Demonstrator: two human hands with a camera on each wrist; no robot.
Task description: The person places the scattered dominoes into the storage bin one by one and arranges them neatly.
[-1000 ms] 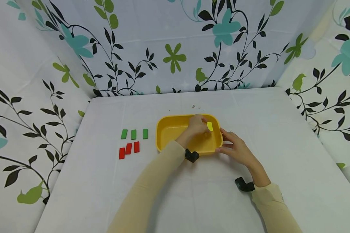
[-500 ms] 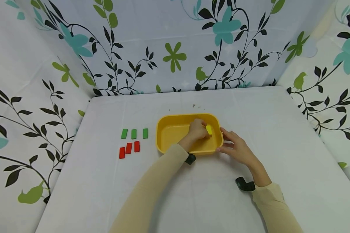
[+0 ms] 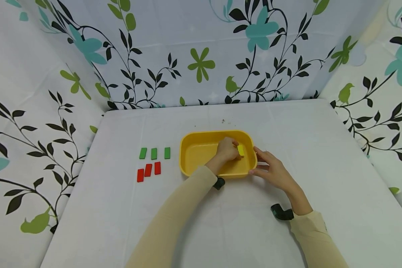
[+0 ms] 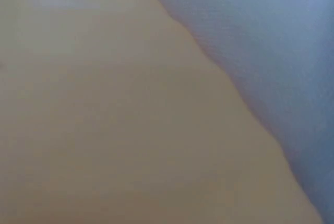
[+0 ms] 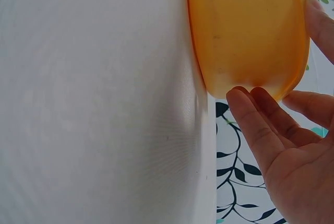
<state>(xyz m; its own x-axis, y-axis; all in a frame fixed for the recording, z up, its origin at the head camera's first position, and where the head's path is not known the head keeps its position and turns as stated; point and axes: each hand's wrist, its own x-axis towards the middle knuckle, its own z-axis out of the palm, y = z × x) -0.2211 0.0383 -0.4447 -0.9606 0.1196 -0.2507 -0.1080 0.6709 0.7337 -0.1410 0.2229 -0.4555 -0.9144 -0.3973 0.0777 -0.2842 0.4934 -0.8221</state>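
Note:
A yellow plastic tray [image 3: 197,158] stands on the white-covered table. My left hand [image 3: 227,149] reaches down into its right half, fingers curled around a small bright yellow tile [image 3: 241,150] that is partly hidden behind the fingers. In the left wrist view only blurred skin of the left hand [image 4: 115,109] fills most of the picture. Outside the tray's right end, my right hand [image 3: 269,169] rests with extended fingers against the wall. The right wrist view has fingertips of the right hand [image 5: 292,151] touching the tray's [image 5: 250,31] outer end.
Left of the tray lie three green tiles [image 3: 154,153] in a row, with three red tiles [image 3: 148,170] nearer to me. A leaf-patterned cloth [image 3: 201,48] hangs behind and at both sides of the table [image 3: 234,230].
My left hand has lowered the yellow tile a little deeper and nearer within the tray, then stayed almost still. My right hand keeps its place at the tray's end.

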